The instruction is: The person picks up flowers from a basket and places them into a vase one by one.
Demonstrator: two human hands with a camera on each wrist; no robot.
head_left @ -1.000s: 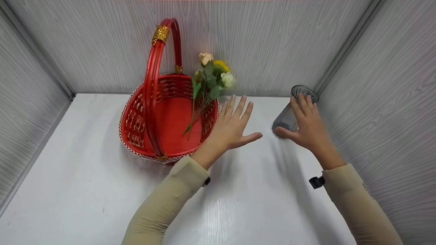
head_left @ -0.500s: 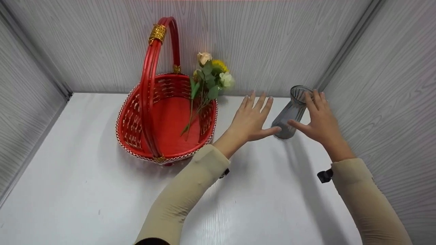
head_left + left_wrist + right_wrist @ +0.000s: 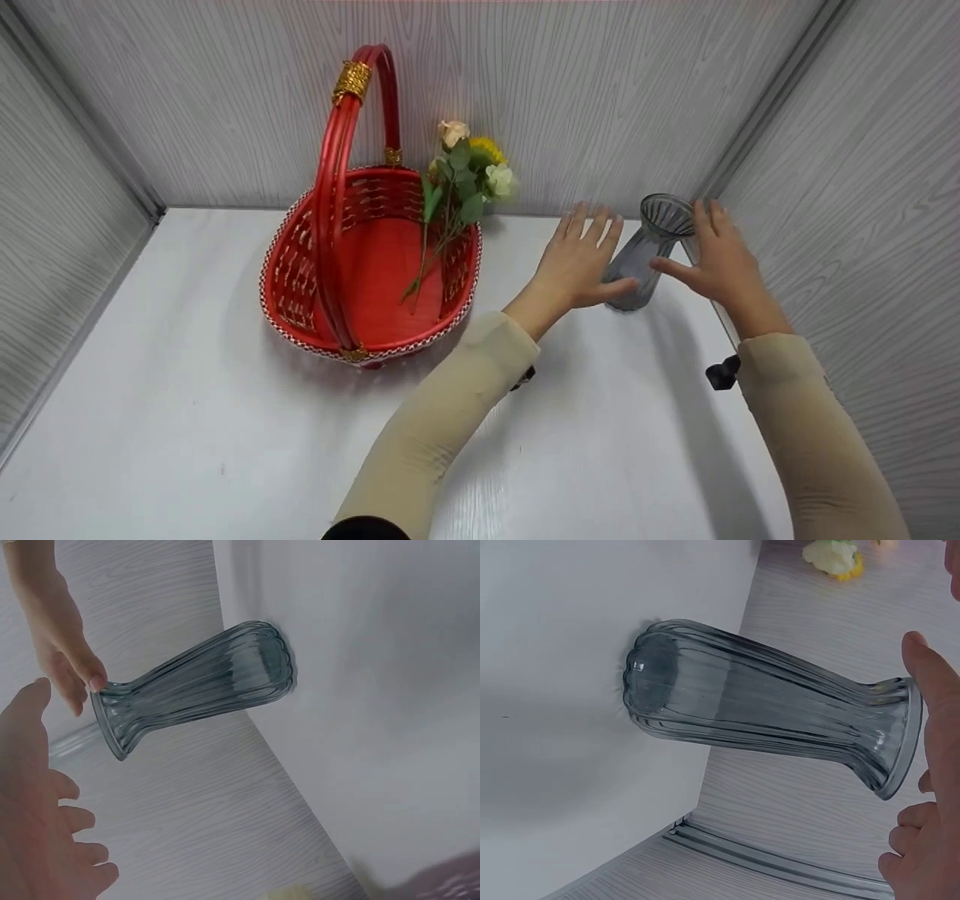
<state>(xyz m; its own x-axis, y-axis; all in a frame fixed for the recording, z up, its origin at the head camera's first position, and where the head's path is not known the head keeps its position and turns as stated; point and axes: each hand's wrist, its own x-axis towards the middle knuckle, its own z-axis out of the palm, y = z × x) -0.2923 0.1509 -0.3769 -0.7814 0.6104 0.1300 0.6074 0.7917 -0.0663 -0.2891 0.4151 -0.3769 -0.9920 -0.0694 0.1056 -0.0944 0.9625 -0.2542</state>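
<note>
A ribbed blue-grey glass vase (image 3: 636, 261) with a flared rim stands upright on the white table, near its back right corner. On its left side is my left hand (image 3: 574, 268), fingers spread and thumb stretched toward the vase. My right hand (image 3: 721, 264) is on the right side, beside the rim, with its fingers straight. In the left wrist view a gap shows between my left hand (image 3: 41, 810) and the vase (image 3: 199, 675). Whether my right hand (image 3: 937, 772) touches the rim cannot be told. The vase (image 3: 757, 697) shows nothing inside.
A red wicker basket (image 3: 371, 345) with a tall handle (image 3: 341, 150) stands left of my left hand. Flowers (image 3: 465, 176) in cream, yellow and white lean over its right edge, their stems inside. Grey wood-grain panels (image 3: 585, 90) enclose the table (image 3: 187, 420) at the back and sides.
My left hand has moved right, from beside the basket to the left of the vase. My right hand has shifted right, from in front of the vase to its right side.
</note>
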